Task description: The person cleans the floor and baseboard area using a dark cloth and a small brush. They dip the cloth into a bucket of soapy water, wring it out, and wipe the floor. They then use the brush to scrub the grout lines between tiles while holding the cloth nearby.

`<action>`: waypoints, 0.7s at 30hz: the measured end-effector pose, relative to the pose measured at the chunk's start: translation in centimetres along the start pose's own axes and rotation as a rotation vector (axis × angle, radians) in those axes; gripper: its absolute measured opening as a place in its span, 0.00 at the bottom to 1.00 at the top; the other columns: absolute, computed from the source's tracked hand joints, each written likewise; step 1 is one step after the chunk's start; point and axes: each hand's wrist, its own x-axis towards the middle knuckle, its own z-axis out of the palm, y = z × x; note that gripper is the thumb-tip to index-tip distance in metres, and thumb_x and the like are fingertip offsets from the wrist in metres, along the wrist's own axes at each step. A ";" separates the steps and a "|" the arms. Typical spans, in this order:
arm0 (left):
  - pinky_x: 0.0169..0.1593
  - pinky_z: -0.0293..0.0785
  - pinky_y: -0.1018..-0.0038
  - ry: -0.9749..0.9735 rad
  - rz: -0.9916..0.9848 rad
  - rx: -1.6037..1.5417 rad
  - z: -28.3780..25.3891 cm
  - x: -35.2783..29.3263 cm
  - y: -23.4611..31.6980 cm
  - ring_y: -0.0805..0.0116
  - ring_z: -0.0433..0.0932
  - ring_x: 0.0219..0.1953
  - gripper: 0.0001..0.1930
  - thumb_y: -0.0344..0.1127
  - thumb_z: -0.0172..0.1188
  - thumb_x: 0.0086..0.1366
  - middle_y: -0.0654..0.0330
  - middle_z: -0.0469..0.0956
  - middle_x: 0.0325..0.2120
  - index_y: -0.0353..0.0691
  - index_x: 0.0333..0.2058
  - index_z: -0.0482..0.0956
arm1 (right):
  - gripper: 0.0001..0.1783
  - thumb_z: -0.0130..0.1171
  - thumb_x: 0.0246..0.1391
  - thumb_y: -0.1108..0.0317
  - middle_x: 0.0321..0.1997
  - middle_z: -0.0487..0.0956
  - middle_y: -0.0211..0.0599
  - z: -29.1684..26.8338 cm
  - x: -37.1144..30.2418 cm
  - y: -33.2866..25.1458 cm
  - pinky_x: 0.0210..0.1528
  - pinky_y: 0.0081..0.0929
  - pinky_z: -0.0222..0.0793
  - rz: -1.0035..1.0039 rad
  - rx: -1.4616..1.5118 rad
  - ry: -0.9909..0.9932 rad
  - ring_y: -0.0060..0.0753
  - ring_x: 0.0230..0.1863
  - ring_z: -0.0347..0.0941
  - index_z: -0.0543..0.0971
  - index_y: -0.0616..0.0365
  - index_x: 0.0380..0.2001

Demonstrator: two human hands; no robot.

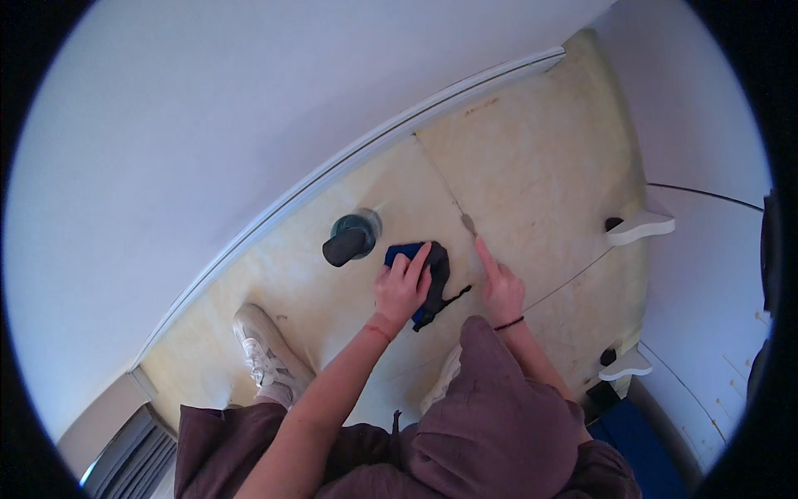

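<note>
Mid-frame, your left hand (402, 287) presses flat, fingers spread, on the blue-and-black cloth (426, 268); your right hand (501, 287) points one finger, gripping nothing, at the floor seam (453, 200).

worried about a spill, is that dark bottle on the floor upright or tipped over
Upright, it seems: the bottle is seen from above, its dark cap end toward the camera and its round teal base on the floor.
</note>
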 end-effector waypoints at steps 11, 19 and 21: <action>0.26 0.67 0.71 -0.029 -0.032 -0.020 0.1 -0.5 -0.3 0.66 0.70 0.22 0.26 0.34 0.65 0.53 0.64 0.66 0.24 0.53 0.53 0.77 | 0.44 0.53 0.47 0.79 0.27 0.77 0.44 0.9 -1.4 0.8 0.24 0.43 0.71 -0.005 -0.090 -0.022 0.49 0.23 0.75 0.63 0.28 0.66; 0.26 0.67 0.71 -0.055 -0.031 -0.020 -0.2 -0.3 -0.1 0.66 0.69 0.22 0.26 0.34 0.65 0.53 0.64 0.65 0.24 0.53 0.53 0.78 | 0.45 0.53 0.46 0.79 0.26 0.75 0.43 0.7 -1.5 0.9 0.25 0.44 0.71 0.005 -0.045 0.017 0.50 0.21 0.74 0.62 0.25 0.67; 0.26 0.67 0.71 -0.036 -0.032 -0.009 0.0 -0.3 0.0 0.66 0.69 0.22 0.26 0.34 0.65 0.53 0.64 0.65 0.23 0.54 0.53 0.78 | 0.45 0.53 0.46 0.79 0.26 0.75 0.43 0.5 -4.2 2.0 0.25 0.44 0.71 0.024 -0.068 -0.015 0.50 0.21 0.74 0.61 0.25 0.67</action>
